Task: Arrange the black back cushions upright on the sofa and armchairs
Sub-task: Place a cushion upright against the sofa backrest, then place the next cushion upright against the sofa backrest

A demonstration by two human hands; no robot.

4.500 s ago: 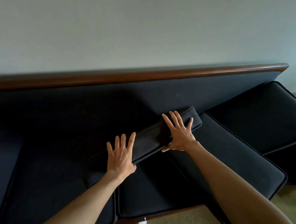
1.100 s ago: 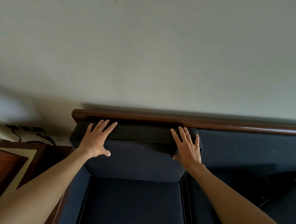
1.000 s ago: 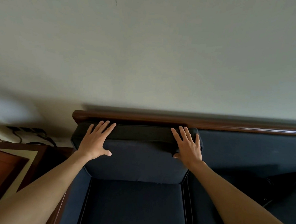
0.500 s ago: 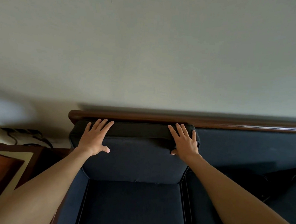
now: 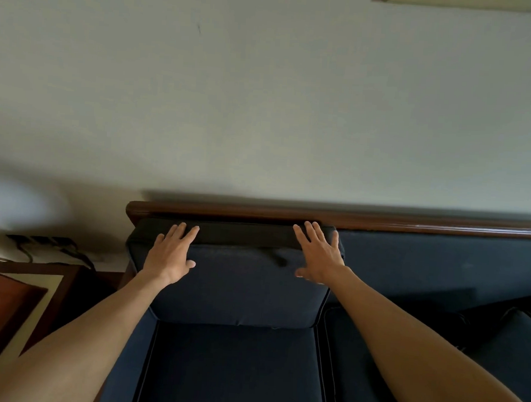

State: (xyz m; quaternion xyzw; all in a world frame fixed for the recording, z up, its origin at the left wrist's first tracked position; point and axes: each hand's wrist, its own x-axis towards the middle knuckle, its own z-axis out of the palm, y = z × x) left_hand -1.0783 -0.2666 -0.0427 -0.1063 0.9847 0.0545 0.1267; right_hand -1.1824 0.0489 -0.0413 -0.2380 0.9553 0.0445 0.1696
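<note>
A black back cushion [image 5: 237, 289] stands upright at the left end of the sofa, leaning against the sofa's wooden-topped back [image 5: 412, 223]. My left hand [image 5: 170, 255] lies flat on the cushion's upper left corner with fingers spread. My right hand [image 5: 318, 255] lies flat on its upper right corner, fingers apart. Neither hand grips anything. Another dark cushion [image 5: 504, 336] lies at the right on the seat, only partly in view.
A seat cushion [image 5: 232, 372] lies below the upright one. A wooden side table [image 5: 18, 303] stands to the sofa's left, with power cables [image 5: 47, 245] against the pale wall [image 5: 263, 107] behind it.
The cushion that lay flat across the seat 4.5 s ago now stands upright at the sofa's left end. Over the last second both hands stay pressed flat on its top, nearly still.
</note>
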